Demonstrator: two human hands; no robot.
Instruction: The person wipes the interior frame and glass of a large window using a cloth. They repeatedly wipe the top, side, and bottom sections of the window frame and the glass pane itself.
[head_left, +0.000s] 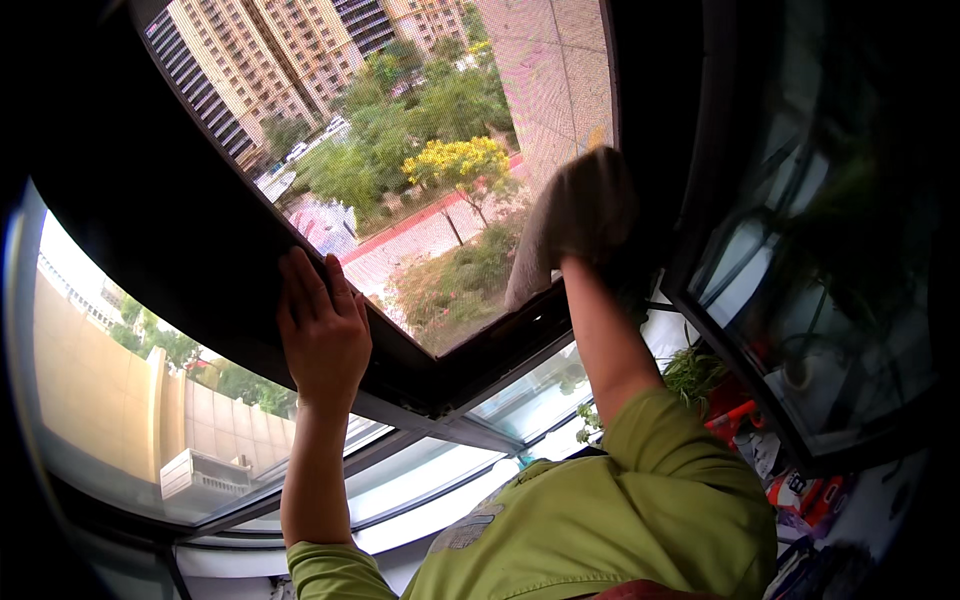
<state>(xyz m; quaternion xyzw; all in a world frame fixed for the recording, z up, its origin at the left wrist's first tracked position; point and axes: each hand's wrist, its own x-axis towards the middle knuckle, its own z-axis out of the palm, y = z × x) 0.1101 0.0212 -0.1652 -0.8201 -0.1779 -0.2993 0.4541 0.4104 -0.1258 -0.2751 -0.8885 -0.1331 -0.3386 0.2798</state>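
A window with an insect screen in a dark frame stands before me. My left hand lies against the left side of this frame, fingers pointing up, with nothing seen in it. At the lower right corner of the screen, a grey-brown cloth covers my right hand and hangs down over the mesh. The fingers under the cloth are hidden; the cloth's edge looks slightly blurred.
A dark-framed glass sash stands open at the right. Below it are a green potted plant and red packages. A glass pane at the left shows an outdoor air-conditioner unit. A white sill runs behind my arms.
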